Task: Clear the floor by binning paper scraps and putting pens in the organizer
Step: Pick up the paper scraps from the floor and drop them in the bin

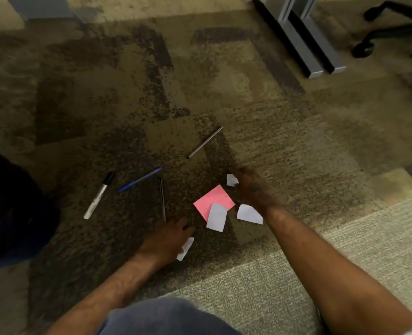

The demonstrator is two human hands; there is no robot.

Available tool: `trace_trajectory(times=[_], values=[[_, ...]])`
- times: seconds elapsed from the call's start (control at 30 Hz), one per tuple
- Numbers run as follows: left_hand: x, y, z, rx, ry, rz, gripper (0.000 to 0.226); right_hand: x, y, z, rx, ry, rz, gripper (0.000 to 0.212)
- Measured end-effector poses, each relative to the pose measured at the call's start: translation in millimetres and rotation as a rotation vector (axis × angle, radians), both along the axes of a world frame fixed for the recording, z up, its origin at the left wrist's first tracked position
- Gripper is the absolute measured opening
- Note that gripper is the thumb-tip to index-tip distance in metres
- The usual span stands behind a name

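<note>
Several pens lie on the carpet: a white marker with a black cap (99, 195), a blue pen (139, 179), a thin black pen (162, 199) and a grey pen (205, 142). A pink sticky note (216, 197) lies with a white scrap (216, 216) on top of it, and another white scrap (248, 213) beside it. My right hand (253, 187) is blurred and touches a small white scrap (231, 180); its grip is unclear. My left hand (166, 240) rests low on the carpet with a white scrap (185, 249) at its fingers.
A dark bin or bag (9, 204) stands at the left edge. Grey metal desk legs (306, 44) and a black chair base (393, 30) are at the far right. My knee (161, 317) fills the bottom middle.
</note>
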State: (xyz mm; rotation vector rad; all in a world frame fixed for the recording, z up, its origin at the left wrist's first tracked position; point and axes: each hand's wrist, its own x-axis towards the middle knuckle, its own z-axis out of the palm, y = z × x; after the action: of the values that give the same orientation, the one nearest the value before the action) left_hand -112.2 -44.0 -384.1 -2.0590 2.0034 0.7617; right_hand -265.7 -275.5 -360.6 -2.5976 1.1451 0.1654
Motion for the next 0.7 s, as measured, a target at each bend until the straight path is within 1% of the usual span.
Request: trace_trajectory(times=[0.1, 0.13, 0.2, 0.27, 0.33, 0.4, 0.43, 0.5, 0.6, 0.7], values=[[0.5, -1.7, 0.1, -0.005, 0.155, 0.135, 0.064, 0.0, -0.4, 3.4, 0.04, -0.041, -0.098, 0.05], [1.1, -4.5, 3.3, -0.033, 0.234, 0.197, 0.061, -0.8, -2.7, 6.5, 0.082, -0.073, -0.147, 0.046], [0.7, -16.9, 13.8, -0.136, 0.375, 0.281, 0.038, -5.1, -9.2, 15.3, 0.165, -0.126, -0.244, 0.038], [-1.5, -33.8, 24.8, -0.233, 0.425, 0.281, 0.016, -14.1, -15.5, 26.4, 0.25, -0.116, -0.245, 0.028], [-6.1, -50.1, 30.6, -0.282, 0.449, 0.239, 0.011, -25.5, -17.9, 38.4, 0.368, -0.056, -0.177, 0.021], [-11.6, -62.9, 29.9, -0.291, 0.444, 0.202, 0.012, -36.9, -16.1, 43.2, 0.481, 0.047, -0.153, 0.023], [-14.4, -67.8, 27.8, -0.283, 0.418, 0.179, 0.014, -41.7, -13.6, 43.0, 0.502, 0.118, -0.137, 0.026], [-20.0, -74.2, 21.7, -0.258, 0.339, 0.119, 0.016, -44.1, -3.5, 40.7, 0.48, 0.227, -0.08, 0.025], [-29.5, -75.1, 13.4, -0.205, 0.239, 0.03, 0.022, -47.3, 13.1, 31.3, 0.417, 0.272, -0.059, 0.019], [-36.0, -70.9, 4.5, -0.208, 0.192, 0.018, 0.03, -55.1, 23.4, 15.7, 0.345, 0.269, -0.113, 0.025]])
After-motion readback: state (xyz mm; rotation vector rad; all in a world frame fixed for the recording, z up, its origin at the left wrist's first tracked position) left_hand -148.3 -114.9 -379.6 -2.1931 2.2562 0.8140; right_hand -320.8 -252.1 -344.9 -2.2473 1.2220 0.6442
